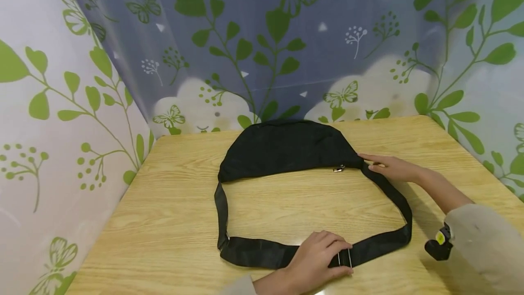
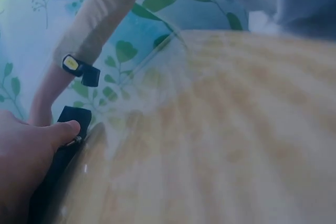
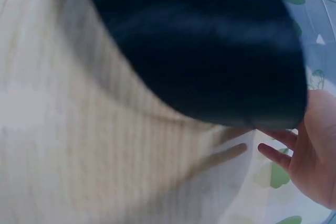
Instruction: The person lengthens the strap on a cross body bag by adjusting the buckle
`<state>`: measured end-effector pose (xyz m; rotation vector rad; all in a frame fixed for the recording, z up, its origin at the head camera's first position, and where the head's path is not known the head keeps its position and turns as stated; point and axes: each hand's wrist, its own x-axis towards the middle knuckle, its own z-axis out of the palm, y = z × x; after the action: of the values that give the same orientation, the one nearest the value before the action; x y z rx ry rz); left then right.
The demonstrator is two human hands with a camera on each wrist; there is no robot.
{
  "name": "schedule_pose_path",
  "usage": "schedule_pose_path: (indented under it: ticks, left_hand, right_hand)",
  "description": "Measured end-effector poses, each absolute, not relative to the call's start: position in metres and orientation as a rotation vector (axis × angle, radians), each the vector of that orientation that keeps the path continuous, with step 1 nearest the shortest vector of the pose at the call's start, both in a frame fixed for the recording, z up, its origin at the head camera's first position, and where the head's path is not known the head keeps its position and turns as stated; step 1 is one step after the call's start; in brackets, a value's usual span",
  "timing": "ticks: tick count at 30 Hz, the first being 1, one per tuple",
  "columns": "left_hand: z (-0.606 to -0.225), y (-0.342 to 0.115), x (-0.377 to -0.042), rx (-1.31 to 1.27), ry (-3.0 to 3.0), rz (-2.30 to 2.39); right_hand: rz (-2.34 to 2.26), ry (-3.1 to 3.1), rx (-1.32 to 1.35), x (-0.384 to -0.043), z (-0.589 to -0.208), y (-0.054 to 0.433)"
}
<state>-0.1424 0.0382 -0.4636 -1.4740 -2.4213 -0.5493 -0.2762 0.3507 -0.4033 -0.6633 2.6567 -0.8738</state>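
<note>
A black waist bag (image 1: 290,149) lies on the table, its strap (image 1: 258,253) forming a loop toward the near edge. A metal zipper pull (image 1: 339,169) hangs at the pouch's lower right edge. My left hand (image 1: 313,258) grips the near stretch of strap beside a metal-barred slider (image 1: 345,257), finger and thumb at opposite edges. In the left wrist view, the thumb of this left hand (image 2: 26,153) presses on the strap. With fingers extended, my right hand (image 1: 390,167) touches the pouch's right corner, where the strap begins. The strap (image 3: 210,51) partly hides those fingers in the right wrist view.
The wood-grain table (image 1: 172,204) meets a blue curtain (image 1: 229,58) with a leaf and butterfly print at the back. Similar printed panels stand on the left and right sides. A black wrist device (image 1: 440,242) sits at the right sleeve.
</note>
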Motion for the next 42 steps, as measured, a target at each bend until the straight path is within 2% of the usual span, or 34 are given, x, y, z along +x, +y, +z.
schedule_pose_path:
  ticks: [11,16,22,26,31,36,42]
  left_hand:
    - [-0.463,0.030,-0.129,-1.538,-2.354,-0.620]
    - [-0.450,0.022,-0.137,-1.440,-2.387,-0.646]
    - [-0.422,-0.012,-0.175,-1.184,-2.318,-0.587]
    - [-0.410,-0.062,-0.215,-0.986,-2.357,-0.323]
    - [-0.415,-0.128,-0.258,-0.730,-2.649,-0.152]
    - [-0.428,-0.159,-0.274,-0.617,-3.007,-0.449]
    - [-0.432,-0.159,-0.286,-0.561,-3.124,-0.747]
  right_hand:
    - [-0.966,2.692,-0.707,-0.275,-0.414,0.352]
    - [-0.949,2.713,-0.706,-0.274,-0.417,0.353]
    - [-0.941,2.737,-0.698,-0.273,-0.419,0.355]
    - [-0.963,2.731,-0.719,-0.274,-0.421,0.354]
    - [-0.978,2.736,-0.760,-0.274,-0.423,0.351]
    - [-0.996,2.725,-0.782,-0.273,-0.424,0.350]
    - [-1.025,2.723,-0.789,-0.273,-0.423,0.350]
